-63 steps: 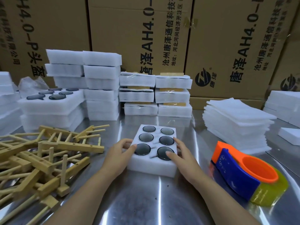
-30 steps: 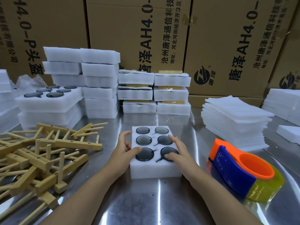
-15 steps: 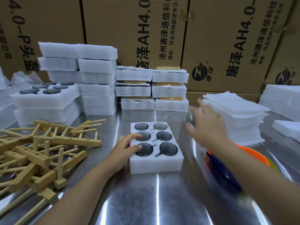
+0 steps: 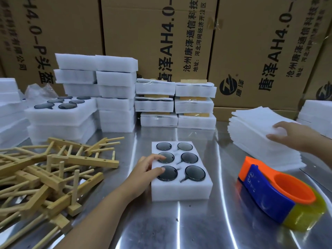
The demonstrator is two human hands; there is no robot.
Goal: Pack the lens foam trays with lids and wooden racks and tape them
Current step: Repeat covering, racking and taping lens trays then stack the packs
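the foam tray (image 4: 181, 187), with six dark lenses seated in it, sat in the middle of the steel table (image 4: 179, 229), uncovered. my left hand (image 4: 146, 168) lay on its left edge, fingers loosely bent, their tips on the two nearest left lenses, pressing down and gripping nothing. my right hand (image 4: 289, 136) was out on the lid stack (image 4: 255, 144), thumb and fingers bent onto the top sheet. i could not tell whether they had pinched it.

i judged the step to be fetching one lid. to do it well i would peel a single sheet by its corner, keep the tray pinned, move my fingertips off the glass, then lay the lid square to all four edges. the wooden racks (image 4: 53, 169) and the tape dispenser (image 4: 269, 193) lay untouched on either side.
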